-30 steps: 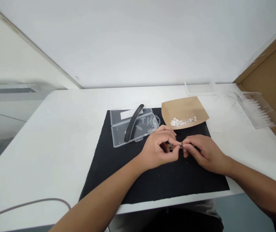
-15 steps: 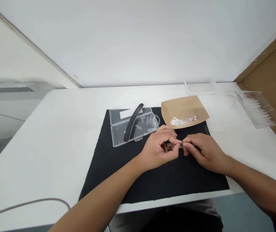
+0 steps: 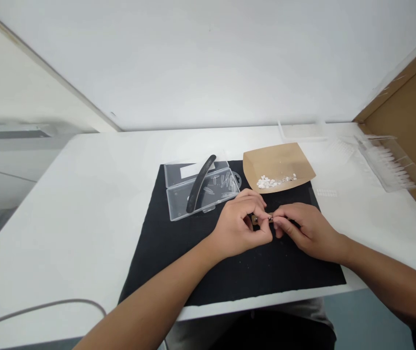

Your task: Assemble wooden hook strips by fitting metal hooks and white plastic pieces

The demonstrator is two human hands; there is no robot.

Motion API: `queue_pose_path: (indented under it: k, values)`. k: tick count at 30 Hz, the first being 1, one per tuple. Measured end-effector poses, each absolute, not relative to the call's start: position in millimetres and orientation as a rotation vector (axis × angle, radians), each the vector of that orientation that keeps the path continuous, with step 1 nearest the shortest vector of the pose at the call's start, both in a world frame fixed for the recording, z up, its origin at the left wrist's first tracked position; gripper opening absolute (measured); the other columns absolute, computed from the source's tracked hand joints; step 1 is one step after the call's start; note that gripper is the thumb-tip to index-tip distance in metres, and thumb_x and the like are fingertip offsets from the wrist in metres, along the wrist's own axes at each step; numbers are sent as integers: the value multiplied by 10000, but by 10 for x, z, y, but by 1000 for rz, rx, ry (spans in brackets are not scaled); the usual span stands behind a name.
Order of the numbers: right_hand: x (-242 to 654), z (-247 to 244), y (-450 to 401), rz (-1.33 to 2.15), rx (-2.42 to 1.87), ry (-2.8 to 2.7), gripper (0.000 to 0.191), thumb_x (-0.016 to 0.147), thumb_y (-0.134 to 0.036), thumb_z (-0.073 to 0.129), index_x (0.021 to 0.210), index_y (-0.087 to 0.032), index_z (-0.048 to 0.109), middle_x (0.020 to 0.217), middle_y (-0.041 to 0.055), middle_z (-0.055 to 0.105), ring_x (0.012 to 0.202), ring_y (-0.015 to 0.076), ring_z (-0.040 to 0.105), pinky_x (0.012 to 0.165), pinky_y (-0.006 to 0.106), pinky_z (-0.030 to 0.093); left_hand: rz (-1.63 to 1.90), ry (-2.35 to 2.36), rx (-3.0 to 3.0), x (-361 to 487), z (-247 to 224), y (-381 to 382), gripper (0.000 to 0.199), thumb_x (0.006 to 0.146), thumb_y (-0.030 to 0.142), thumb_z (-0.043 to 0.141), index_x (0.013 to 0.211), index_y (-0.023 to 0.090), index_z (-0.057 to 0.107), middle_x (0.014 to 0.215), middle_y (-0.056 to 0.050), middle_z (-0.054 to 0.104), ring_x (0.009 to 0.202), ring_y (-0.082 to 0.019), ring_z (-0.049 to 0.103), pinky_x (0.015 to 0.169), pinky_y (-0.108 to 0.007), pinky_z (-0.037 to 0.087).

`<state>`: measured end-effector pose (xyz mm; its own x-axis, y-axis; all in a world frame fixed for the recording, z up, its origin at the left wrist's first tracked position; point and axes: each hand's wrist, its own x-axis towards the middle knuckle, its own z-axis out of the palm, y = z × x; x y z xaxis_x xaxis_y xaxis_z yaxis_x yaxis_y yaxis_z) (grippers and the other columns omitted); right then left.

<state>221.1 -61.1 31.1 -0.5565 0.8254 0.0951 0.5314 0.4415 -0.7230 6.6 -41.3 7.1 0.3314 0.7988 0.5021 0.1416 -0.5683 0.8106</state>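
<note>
My left hand (image 3: 242, 224) and my right hand (image 3: 307, 227) meet over a black mat (image 3: 160, 257). Between them is a small brown strip (image 3: 254, 220) bearing tiny shiny metal pieces, mostly covered by fingers. My left thumb and index finger are pinched at a shiny bit on the strip; what exactly sits between them is too small to name. At the strip's right end, my right thumb and fingers are closed on it. Left of the hands, a black curved nail file (image 3: 197, 192) rests across an opened clear plastic case (image 3: 171, 206) containing transparent nail tips (image 3: 226, 181).
Behind my hands stands a brown paper tray (image 3: 277, 160) with small white bits (image 3: 265, 183). Far right, a clear box (image 3: 390, 165) of nail tips is near a cardboard panel (image 3: 412, 112). A small sheet of clear dots (image 3: 326, 193) lies beside the mat. A cable (image 3: 58, 302) crosses the left front.
My fingertips have closed in slightly, covering more of the shiny pieces on the strip. My right fingers have shifted a little left. The case, file and tray stay put.
</note>
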Motion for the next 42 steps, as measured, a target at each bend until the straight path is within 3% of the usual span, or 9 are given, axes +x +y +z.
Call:
queue_pose_path:
  k: [5, 11, 19, 42]
  values:
    - [2205, 346, -611, 1025, -1130, -2193, 378, 1133, -373, 443, 862, -218, 657, 798, -11, 714, 745, 133, 654, 748, 271, 467, 1182, 800, 1773, 56, 66, -417, 82, 743, 102, 717, 725, 172, 677, 764, -68, 659, 878, -207, 691, 366, -98, 354]
    - [2219, 368, -610, 1085, -1116, -2129, 357, 1134, -368, 451, 894, -219, 667, 794, -17, 716, 746, 125, 668, 748, 252, 492, 1203, 736, 1676, 64, 47, -396, 76, 767, 137, 734, 713, 165, 687, 748, -65, 671, 820, -182, 680, 455, -153, 453]
    - [2235, 381, -590, 1114, -1114, -2076, 338, 1129, -401, 476, 941, -229, 699, 796, -21, 724, 766, 128, 688, 771, 250, 519, 1019, 710, 1440, 25, 47, -422, 132, 869, 255, 764, 826, 132, 743, 932, -108, 680, 647, -124, 650, 341, -142, 458]
    - [2244, 383, -589, 1047, -1099, -2056, 279, 1117, -375, 521, 958, -239, 706, 765, -46, 690, 730, 104, 651, 732, 229, 483, 920, 599, 1357, -53, 7, -379, 159, 900, 266, 816, 1007, 148, 820, 979, -107, 667, 787, -168, 701, 364, -133, 554]
